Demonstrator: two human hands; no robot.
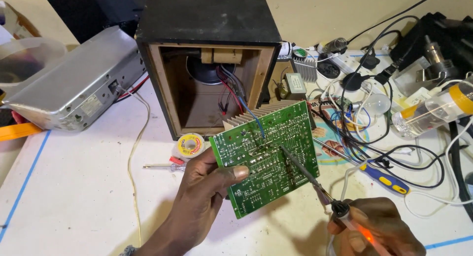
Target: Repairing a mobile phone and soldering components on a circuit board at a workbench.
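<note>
Grey case (pixel 74 86): lies tilted at the far left of the table (pixel 74 187), pushed clear of the hands; a thin cable runs from its side across the white top.
Screwdriver (pixel 165 165): small, red-ended, flat on the table just left of the board, within easy reach.
Solder reel (pixel 190 145): yellow and white, lying flat in front of the box, just beside the board's left corner.
Left hand (pixel 204 194): fingers closed around the board's lower left edge, thumb pressed flat on the green face, so the board is held up off the table and tipped toward the camera.
Box (pixel 212 64): black wooden speaker cabinet, open back turned to the person; a round speaker shows inside, and red, black and blue wires lead out of it, which seems to be why the board stays close in front.
Board (pixel 268 157): green, solder side up, in mid-air between box and person; a finned heatsink (pixel 261 113) shows along its upper edge, where the blue wire meets it.
Iron (pixel 305 174): its dark shaft slants up and left, the tip resting on the middle of the board.
Right hand (pixel 377 229): fingers wrapped tightly around the iron's handle, low at the bottom edge; an orange light glows in the grip.
Blue-handled tool (pixel 387 179): lies among tangled cables to the right.
Bottle (pixel 433 110): clear, on its side at the far right.
</note>
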